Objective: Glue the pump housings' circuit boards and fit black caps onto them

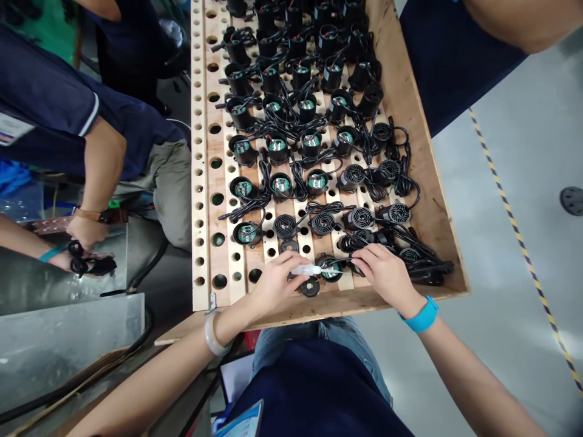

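My left hand (277,282) is closed round a small white squeeze bottle (306,269) with a thin needle tip. The needle points right, over an open black cup-shaped housing (330,271) with a green circuit board inside. My right hand (385,276) pinches a black cable (346,260) just right of that housing. A round black cap (310,287) lies below the bottle, near the front edge of the wooden tray (364,296). Slotted black covers top the units behind, one of them a grille-topped unit (323,223).
Rows of open black housings (281,185) with green boards and coiled cables fill the tray. Bundled black cables (428,267) crowd the right corner. At left a co-worker's hands (88,243) hold a black part over a metal surface. Another person stands at the upper right.
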Demonstrator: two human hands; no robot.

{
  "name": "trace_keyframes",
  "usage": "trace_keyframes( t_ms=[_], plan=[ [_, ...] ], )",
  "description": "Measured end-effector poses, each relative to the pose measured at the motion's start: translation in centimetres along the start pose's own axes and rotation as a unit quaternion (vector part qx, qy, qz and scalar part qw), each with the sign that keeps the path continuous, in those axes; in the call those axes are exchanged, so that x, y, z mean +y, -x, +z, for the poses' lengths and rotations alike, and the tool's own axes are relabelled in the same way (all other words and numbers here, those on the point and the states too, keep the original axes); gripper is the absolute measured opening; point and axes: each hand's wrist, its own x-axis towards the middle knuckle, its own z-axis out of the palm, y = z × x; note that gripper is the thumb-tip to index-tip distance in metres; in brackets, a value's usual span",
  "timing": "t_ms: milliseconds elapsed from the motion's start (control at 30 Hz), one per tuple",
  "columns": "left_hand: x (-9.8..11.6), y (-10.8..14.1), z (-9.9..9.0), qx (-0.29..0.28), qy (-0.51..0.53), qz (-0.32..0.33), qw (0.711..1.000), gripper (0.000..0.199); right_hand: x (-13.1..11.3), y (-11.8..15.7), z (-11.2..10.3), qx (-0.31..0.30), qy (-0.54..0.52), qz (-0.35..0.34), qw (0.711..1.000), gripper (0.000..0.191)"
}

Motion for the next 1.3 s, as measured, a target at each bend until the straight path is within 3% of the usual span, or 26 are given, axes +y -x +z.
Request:
trace_keyframes(
  t_ms=[167, 567, 767, 1033, 1300],
  plan=[
    [-0.2, 0.4, 0.4, 0.0, -0.08, -0.006, 0.997, 0.016, -0.1, -1.2, -0.1, 0.0, 0.034, -0.018, 0.999, 0.024],
    [-0.4, 2.0, 0.9, 0.025, -0.286, 0.07, 0.955, 0.012, 0.4, -1.5, 1.1, 0.043, -0.04, -0.007, 0.998, 0.021],
    [0.1, 2.2, 0.9, -0.003, -0.285, 0.071, 0.956, 0.016, 0.6, -1.5, 1.2, 0.042, -0.05, -0.004, 0.998, 0.022],
    [0.5, 2.7, 0.7, 0.045, -0.288, 0.135, 0.947, 0.023, 0.7, -1.4, 1.4, 0.044, -0.046, -0.004, 0.998, 0.02],
    [0.7, 2.8, 1.2, 0.069, -0.23, 0.14, 0.961, 0.029, 0.7, -1.4, 1.4, 0.041, -0.045, -0.002, 0.998, 0.02]
  ],
)
